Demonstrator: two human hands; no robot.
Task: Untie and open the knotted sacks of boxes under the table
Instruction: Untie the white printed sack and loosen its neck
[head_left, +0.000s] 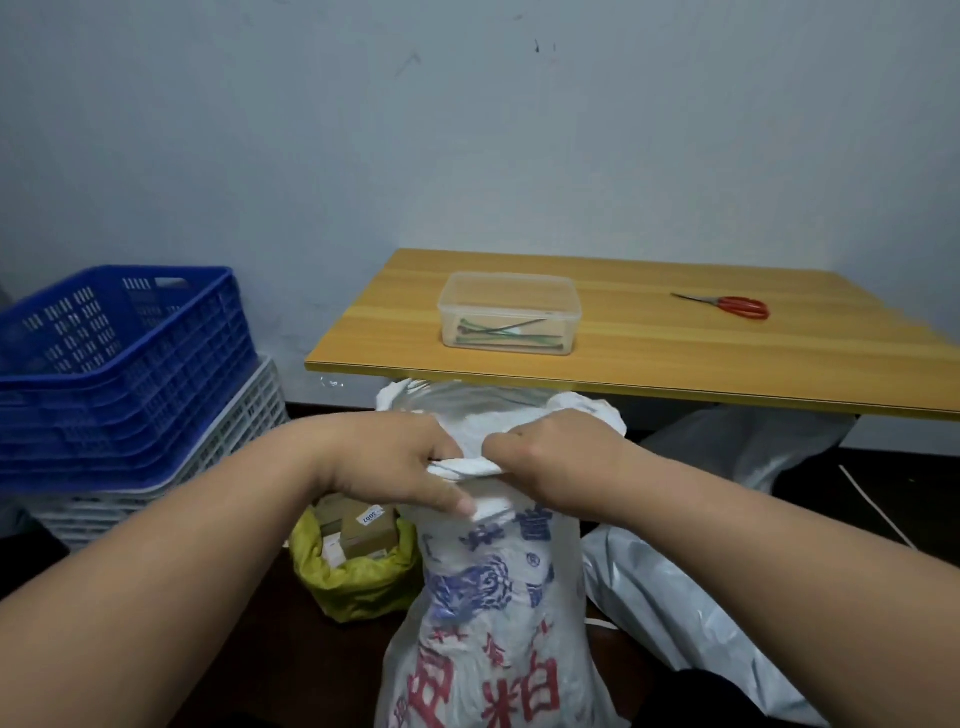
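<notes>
White sack (493, 623): nearest of all, standing upright on the dark floor in front of the table, printed with blue and red characters and a blue animal figure; its neck is gathered and twisted at the top.
Left hand (400, 462): curled round the bunched neck of the white sack from the left, thumb lying along the fold, fingers tucked into the cloth.
Right hand (550, 457): clamped on the same gathered neck from the right, knuckles up, almost touching the left hand.
Clear plastic (467, 410): a crumpled see-through layer rising behind the hands at the sack's mouth, reaching up to the table's near edge.
Yellow sack (358, 577): just left of the white sack, touching it, its mouth open.
Boxes (363, 530): brown cardboard cartons showing inside the yellow sack, one with a white label.
Grey bag (675, 587): pale plastic sheet slumped on the floor to the right, part of it running back under the table.
Table (649, 364): wooden top, far side against the wall.
Clear container (509, 314): on the table's left part, thin green and dark ties inside.
Scissors (732, 305): red-handled, on the table to the right, well apart from the container.
Crates (119, 364): a blue crate stacked on white ones, far left by the wall.
</notes>
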